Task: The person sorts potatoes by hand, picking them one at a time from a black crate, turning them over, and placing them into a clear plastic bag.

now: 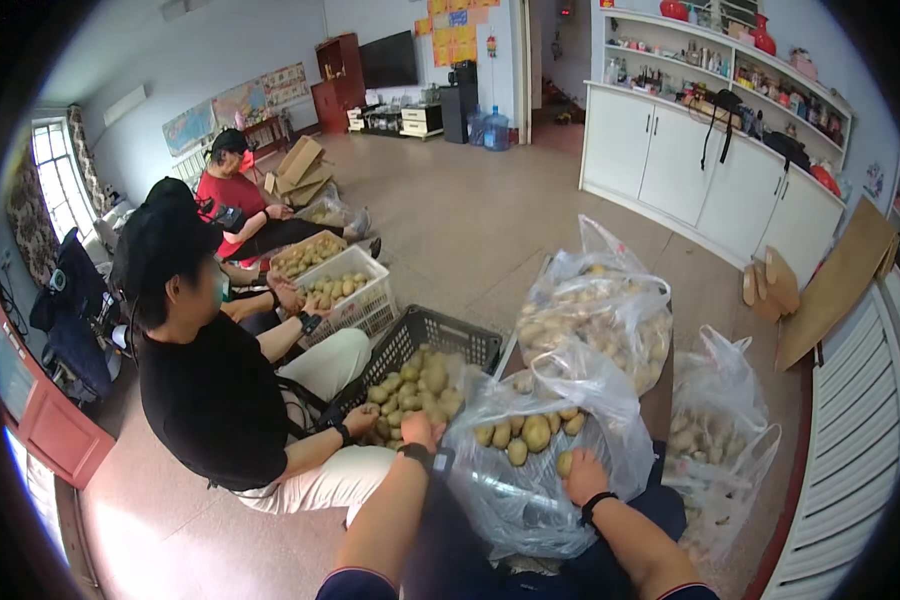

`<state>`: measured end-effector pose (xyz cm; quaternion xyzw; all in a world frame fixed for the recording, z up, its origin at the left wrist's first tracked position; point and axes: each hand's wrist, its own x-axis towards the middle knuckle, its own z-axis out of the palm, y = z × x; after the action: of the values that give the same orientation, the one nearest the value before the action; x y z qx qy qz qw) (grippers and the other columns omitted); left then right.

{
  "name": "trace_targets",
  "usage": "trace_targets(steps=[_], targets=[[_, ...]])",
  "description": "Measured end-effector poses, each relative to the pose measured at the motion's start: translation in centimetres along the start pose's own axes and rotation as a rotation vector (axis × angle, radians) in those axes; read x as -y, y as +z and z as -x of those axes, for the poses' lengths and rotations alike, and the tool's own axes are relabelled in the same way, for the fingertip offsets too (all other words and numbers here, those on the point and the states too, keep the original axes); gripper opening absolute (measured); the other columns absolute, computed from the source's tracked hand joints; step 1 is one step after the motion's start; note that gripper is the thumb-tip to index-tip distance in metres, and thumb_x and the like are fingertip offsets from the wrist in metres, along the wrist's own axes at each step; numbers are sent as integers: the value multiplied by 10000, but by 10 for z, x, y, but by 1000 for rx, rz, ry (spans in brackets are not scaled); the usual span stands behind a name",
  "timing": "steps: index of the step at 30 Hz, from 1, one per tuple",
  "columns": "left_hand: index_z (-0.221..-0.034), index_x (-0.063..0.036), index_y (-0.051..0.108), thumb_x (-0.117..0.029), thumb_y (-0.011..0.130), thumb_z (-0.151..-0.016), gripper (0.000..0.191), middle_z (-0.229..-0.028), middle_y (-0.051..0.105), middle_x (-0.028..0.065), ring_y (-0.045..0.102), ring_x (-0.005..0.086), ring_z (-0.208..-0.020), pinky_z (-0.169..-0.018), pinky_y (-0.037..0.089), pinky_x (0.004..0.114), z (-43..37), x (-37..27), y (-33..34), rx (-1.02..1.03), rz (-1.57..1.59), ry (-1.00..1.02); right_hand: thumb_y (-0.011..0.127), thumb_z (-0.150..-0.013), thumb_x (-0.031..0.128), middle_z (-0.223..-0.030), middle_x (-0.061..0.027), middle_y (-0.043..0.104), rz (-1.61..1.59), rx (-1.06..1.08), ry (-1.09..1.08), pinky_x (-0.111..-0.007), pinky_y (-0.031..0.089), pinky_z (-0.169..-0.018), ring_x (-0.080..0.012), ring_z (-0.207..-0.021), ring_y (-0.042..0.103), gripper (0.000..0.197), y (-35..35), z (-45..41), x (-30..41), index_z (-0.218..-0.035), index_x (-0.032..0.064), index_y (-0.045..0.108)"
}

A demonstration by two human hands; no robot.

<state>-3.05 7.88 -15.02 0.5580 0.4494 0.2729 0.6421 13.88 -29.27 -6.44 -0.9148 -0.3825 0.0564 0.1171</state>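
Observation:
My right hand (586, 477) grips a potato (565, 463) inside an open clear plastic bag (495, 495) in front of my knees. Several more potatoes (535, 433) lie together at the far side of that bag. Over to the left, my left hand (421, 429) is at the near edge of the potatoes (420, 382) heaped in a black perforated plastic crate (450, 328). Its fingers are partly hidden, so whether it holds a potato cannot be told. A co-worker's hand (361, 420) touches the same heap just left of mine.
Filled plastic bags of potatoes stand beyond my bag (596, 330) and on the floor at right (720, 420). A co-worker in a black shirt (202, 397) sits close at left. Past them are a white crate (379, 289) and other seated people. Flat cardboard (836, 285) leans at right.

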Motion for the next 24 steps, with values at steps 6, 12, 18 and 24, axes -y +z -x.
trace_targets(steps=[6,12,18,24], targets=[[-1287,-18,386,-188,464,-954,382,-1230,466,166,597,337,-871,-726,560,448,48,-87,21,-1,519,-208,698,-737,218,-1106,-174,510,-11,37,-27,-514,510,-804,-402,-993,579,472,-13,-3,12,-1117,55,471],[-1202,-35,457,-209,500,-946,312,-1039,562,124,612,303,-797,-682,560,430,56,-102,28,178,326,-245,759,-666,279,-1114,-219,564,-228,56,23,-490,492,-863,-432,-1016,579,631,-11,-12,24,-1181,50,477],[-1100,-38,518,-232,559,-927,263,-1021,588,119,630,287,-786,-662,555,420,86,-116,38,355,271,-270,770,-696,289,-1056,-200,621,-637,209,109,-422,504,-828,-335,-976,621,628,-38,-17,61,-1181,-17,515],[-1101,-21,546,-267,595,-908,317,-1016,603,119,634,262,-806,-647,550,408,98,-117,50,480,197,-300,722,-789,134,-945,-78,600,-1386,370,110,-284,482,-613,-145,-755,589,491,-22,-25,79,-1198,5,484]])
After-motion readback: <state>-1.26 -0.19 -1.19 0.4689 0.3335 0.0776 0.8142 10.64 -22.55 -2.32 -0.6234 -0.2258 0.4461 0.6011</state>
